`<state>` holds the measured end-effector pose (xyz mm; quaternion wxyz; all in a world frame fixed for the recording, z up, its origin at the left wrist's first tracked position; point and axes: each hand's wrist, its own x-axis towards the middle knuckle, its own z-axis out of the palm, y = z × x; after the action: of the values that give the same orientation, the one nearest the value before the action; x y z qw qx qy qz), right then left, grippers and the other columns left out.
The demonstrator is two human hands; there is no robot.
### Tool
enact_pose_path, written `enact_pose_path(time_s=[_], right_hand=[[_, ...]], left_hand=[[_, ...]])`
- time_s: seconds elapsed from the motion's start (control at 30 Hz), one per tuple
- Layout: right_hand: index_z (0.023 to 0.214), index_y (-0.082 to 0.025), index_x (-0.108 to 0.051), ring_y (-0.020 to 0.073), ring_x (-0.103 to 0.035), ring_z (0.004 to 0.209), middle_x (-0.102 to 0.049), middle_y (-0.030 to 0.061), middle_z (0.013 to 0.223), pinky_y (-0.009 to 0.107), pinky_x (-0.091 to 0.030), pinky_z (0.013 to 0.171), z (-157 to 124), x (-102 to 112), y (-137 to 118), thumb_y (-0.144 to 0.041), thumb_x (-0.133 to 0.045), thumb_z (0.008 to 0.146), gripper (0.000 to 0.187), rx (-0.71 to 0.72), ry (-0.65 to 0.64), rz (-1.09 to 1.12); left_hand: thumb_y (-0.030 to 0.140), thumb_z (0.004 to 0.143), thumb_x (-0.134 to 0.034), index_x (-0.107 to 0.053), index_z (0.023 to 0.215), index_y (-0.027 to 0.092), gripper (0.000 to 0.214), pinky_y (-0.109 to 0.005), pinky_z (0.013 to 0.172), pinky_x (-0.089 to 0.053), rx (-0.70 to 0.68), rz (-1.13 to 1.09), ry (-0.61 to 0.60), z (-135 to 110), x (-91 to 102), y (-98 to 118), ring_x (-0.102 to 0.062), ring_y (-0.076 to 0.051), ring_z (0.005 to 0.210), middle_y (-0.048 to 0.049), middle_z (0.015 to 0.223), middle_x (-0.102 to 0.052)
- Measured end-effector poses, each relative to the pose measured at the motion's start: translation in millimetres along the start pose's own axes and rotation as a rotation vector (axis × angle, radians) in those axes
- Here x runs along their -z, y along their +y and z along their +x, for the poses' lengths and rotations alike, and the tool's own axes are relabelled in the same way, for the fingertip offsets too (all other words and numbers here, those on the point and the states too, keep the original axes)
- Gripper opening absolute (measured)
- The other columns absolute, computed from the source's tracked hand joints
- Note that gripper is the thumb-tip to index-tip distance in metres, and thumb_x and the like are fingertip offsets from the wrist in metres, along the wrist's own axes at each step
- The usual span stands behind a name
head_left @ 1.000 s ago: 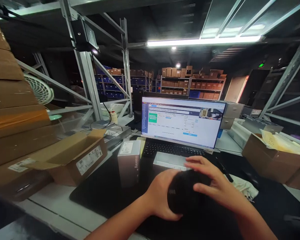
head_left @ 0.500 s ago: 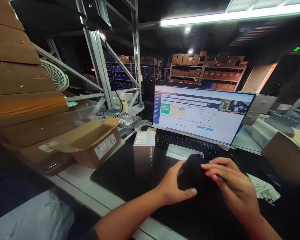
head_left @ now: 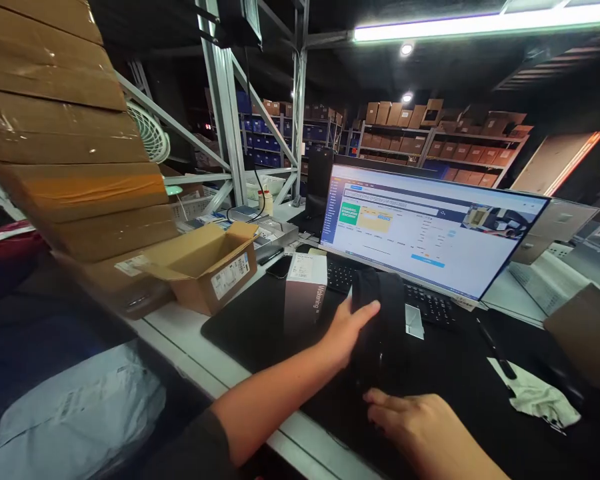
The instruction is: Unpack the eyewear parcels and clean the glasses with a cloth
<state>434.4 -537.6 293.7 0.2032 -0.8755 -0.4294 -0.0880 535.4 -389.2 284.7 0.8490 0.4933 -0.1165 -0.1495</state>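
Note:
My left hand [head_left: 345, 333] grips a black, soft-looking item [head_left: 387, 310] by its left side, thumb across the near face. It stands over the dark desk mat in front of the keyboard, and its exact kind is unclear. Low at its near end, my right hand [head_left: 417, 423] has its fingers pinched together; whatever they pinch blends into the dark mat. Left of the item stands a box [head_left: 305, 303] lettered "Wakening", with a white label on top. A pale, flat-sided object [head_left: 414, 321] shows partly behind the black item.
An open cardboard carton [head_left: 205, 283] stands left, beside stacked cartons [head_left: 75, 133]. A monitor [head_left: 430, 233] and keyboard [head_left: 430, 303] are behind my hands. On the right lie a black pen-like tool [head_left: 495, 347] and a crumpled pale cloth [head_left: 545, 397]. A grey parcel [head_left: 80, 413] is lower left.
The black item has turned more upright and looks longer. My right hand has moved from its upper right side down to its near end. The view has shifted left.

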Motion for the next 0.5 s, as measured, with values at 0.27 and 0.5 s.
enact_pose_path(time_s=[0.27,0.5], right_hand=[[0.082,-0.024,-0.073,0.016,-0.076,0.069,-0.08,-0.0017,0.097,0.02,-0.053,0.059,-15,22,8,-0.008,-0.061,0.09,0.022,-0.144,-0.224,-0.13],[0.087,-0.024,-0.075,0.0203,-0.076,0.085,-0.08,0.002,0.093,0.022,-0.052,0.071,-2,39,7,-0.014,-0.059,0.093,0.02,-0.389,-0.312,-0.188]], left_hand=[[0.039,0.066,-0.087,-0.069,0.108,0.013,0.053,-0.042,0.092,-0.057,0.072,-0.22,0.178,16,-25.3,4,-0.073,-0.03,0.096,-0.013,0.096,-0.076],[0.043,0.078,-0.071,-0.072,0.096,0.011,0.036,-0.041,0.082,-0.061,0.2,-0.381,0.204,26,-35.9,19,-0.074,-0.029,0.082,-0.0113,0.08,-0.076]])
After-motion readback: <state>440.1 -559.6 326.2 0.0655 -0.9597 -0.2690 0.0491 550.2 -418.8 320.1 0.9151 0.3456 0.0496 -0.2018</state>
